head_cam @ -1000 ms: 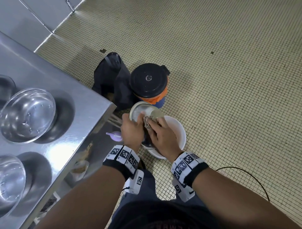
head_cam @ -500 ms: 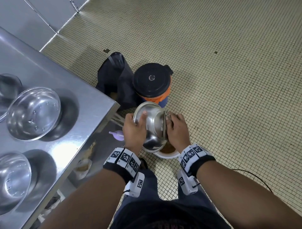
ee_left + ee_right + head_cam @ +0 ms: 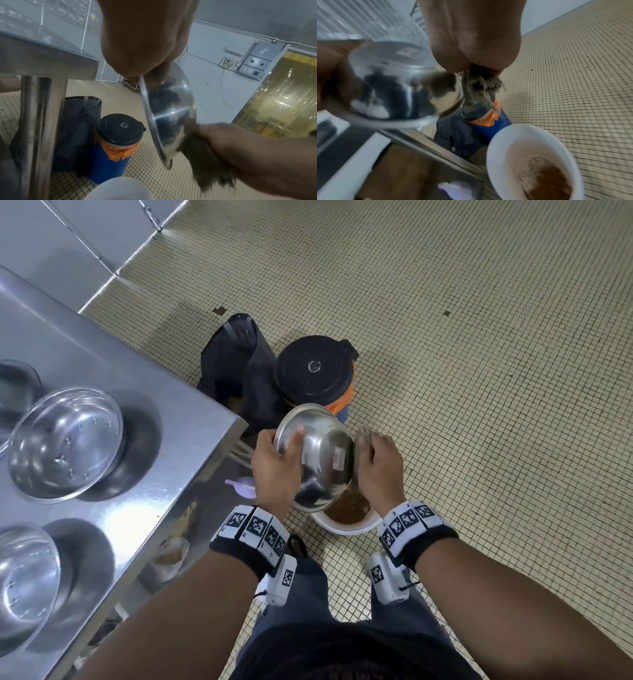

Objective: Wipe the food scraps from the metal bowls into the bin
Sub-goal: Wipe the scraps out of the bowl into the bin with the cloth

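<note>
Metal bowl (image 3: 317, 457) more tilted, bin (image 3: 346, 525) contents newly exposed

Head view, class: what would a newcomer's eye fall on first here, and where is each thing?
First, the metal bowl, tipped on edge in the left hand above the white bin of brown scraps on the tiled floor. The right hand holds a grey rag against the bowl's rim. More shiny bowls sit on the steel table at left.

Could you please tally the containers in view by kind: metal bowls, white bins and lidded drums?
Metal bowls: 4, one held, three on the steel table
White bin: 1
Lidded blue drum: 1
Total: 6
</note>
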Available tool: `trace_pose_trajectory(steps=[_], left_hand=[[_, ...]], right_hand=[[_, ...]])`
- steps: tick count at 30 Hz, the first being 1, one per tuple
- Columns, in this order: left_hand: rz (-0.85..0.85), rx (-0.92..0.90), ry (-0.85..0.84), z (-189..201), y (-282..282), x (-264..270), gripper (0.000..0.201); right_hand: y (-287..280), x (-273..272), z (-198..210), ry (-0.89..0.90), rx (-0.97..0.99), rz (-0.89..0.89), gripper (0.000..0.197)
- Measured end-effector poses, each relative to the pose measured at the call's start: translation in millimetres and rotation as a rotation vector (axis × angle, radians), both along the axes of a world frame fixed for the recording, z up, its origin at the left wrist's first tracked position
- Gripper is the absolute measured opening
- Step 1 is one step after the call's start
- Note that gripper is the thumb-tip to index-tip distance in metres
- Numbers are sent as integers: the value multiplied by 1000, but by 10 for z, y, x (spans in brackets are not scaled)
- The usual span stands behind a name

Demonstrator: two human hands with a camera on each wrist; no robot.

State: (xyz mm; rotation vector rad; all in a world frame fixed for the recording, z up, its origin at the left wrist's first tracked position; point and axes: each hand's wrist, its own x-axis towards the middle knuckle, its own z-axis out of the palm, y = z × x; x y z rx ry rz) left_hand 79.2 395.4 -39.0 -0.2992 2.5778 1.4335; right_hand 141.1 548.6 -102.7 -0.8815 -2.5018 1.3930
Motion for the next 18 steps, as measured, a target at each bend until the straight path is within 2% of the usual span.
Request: trace_pose_trajectory(steps=[4,6,8,13,18], left_hand=[[-19,5,4,-6,36,35,34],[-16,18,13,2,40,42,32],[-16,33,5,17,10,45,28],[-16,57,-1,76,-77,11,27],[74,108,12,134,-36,-46,26]], right_hand=[[-149,-204,247,305,141,201,36],[-197,-253,220,349,192,272,36],[-166,-257,174,284,166,226,36],[24,-203,48,22,-41,133,31],[-43,-60,-120,-44,-71,12,32]])
